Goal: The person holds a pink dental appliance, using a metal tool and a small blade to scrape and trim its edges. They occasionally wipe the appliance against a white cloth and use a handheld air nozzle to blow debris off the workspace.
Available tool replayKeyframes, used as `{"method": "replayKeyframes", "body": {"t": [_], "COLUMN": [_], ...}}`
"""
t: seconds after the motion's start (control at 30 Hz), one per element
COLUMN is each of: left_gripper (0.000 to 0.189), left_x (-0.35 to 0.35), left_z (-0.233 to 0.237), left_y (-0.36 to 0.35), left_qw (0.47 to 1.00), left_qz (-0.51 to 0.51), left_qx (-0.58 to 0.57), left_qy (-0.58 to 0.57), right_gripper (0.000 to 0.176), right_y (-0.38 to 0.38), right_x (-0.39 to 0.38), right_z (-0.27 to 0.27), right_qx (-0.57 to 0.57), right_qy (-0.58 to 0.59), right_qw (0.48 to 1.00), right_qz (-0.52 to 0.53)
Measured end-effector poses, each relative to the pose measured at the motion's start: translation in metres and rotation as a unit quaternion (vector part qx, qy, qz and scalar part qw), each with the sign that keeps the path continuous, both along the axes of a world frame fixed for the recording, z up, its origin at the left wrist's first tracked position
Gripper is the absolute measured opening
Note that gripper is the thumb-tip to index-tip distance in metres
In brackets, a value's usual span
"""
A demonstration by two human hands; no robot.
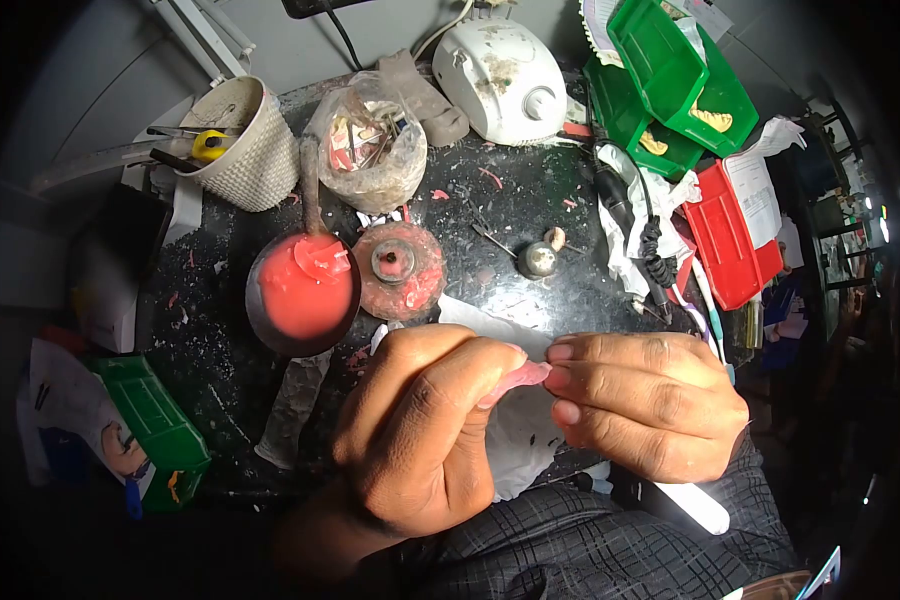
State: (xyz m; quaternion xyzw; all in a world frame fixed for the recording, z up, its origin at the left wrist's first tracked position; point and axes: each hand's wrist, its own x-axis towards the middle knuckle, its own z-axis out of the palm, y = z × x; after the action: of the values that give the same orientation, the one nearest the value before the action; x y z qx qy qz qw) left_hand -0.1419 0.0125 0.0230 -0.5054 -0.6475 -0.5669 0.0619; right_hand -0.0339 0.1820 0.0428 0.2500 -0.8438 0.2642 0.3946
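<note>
A small, curved piece of pink wax (518, 381) is pinched in my left hand (420, 425), whose fingers are curled closed. From the other side, my right hand (655, 405) has its fingers bunched together, with the fingertips at the wax's tip. A white handle (696, 507) juts out below the right palm; whether that hand grips it is hidden. Beneath the hands lies a white paper sheet (525, 440). Left of them are a pan (263, 338) of melted pink wax (305, 305) and a wax-spattered glass burner (410, 275).
A woven basket (250, 150) with tools, a plastic-lined tub (370, 180) of scraps and a white control box (500, 85) stand at the back. Green bins (660, 70) with tooth models and a red tray (720, 240) are at right. A green tray (155, 420) sits left.
</note>
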Motion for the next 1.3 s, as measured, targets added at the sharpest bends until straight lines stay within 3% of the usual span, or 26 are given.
{"method": "replayKeyframes", "body": {"t": [0.47, 0.53, 0.67, 0.73, 0.77, 0.83, 0.87, 0.93, 1.1, 1.17, 1.3], "left_gripper": [0.008, 0.009, 0.01, 0.011, 0.011, 0.012, 0.012, 0.013, 0.012, 0.012, 0.012], "left_x": [-0.003, -0.004, -0.005, -0.007, -0.007, -0.006, -0.006, -0.007, -0.007, -0.006, -0.007], "left_z": [0.001, 0.002, 0.001, 0.0, 0.0, -0.001, -0.001, 0.0, 0.001, 0.001, 0.0], "left_y": [-0.001, -0.003, -0.005, -0.006, -0.007, -0.008, -0.008, -0.009, -0.007, -0.007, -0.007], "left_qw": [1.0, 1.0, 0.999, 0.998, 0.998, 0.99, 0.99, 0.979, 0.972, 0.969, 0.965], "left_qz": [-0.006, -0.014, -0.021, -0.037, -0.035, -0.07, -0.069, -0.085, -0.099, -0.103, -0.115], "left_qx": [-0.012, -0.008, 0.004, 0.004, 0.004, 0.009, 0.008, 0.008, 0.028, 0.037, 0.045], "left_qy": [-0.014, -0.023, -0.03, -0.043, -0.042, -0.125, -0.126, -0.186, -0.211, -0.22, -0.229], "right_gripper": [0.014, 0.018, 0.022, 0.018, 0.018, 0.03, 0.03, 0.029, 0.028, 0.021, 0.019], "right_y": [0.005, 0.013, 0.016, 0.008, 0.011, 0.021, 0.017, 0.017, 0.009, 0.011, 0.011], "right_x": [0.0, -0.002, -0.003, 0.005, 0.006, 0.009, 0.012, 0.014, 0.012, 0.016, 0.012], "right_z": [0.001, 0.001, 0.007, 0.02, 0.015, -0.001, 0.008, 0.006, 0.018, 0.016, 0.009], "right_qx": [0.042, 0.125, 0.088, -0.023, -0.023, -0.097, -0.126, -0.123, -0.115, -0.138, -0.141], "right_qy": [-0.016, -0.008, -0.058, -0.157, -0.157, -0.102, -0.143, -0.14, -0.122, -0.17, -0.127], "right_qw": [0.999, 0.99, 0.99, 0.981, 0.981, 0.99, 0.982, 0.982, 0.984, 0.976, 0.982], "right_qz": [-0.005, -0.058, -0.092, -0.111, -0.11, -0.023, -0.012, -0.015, -0.055, -0.013, -0.003]}}
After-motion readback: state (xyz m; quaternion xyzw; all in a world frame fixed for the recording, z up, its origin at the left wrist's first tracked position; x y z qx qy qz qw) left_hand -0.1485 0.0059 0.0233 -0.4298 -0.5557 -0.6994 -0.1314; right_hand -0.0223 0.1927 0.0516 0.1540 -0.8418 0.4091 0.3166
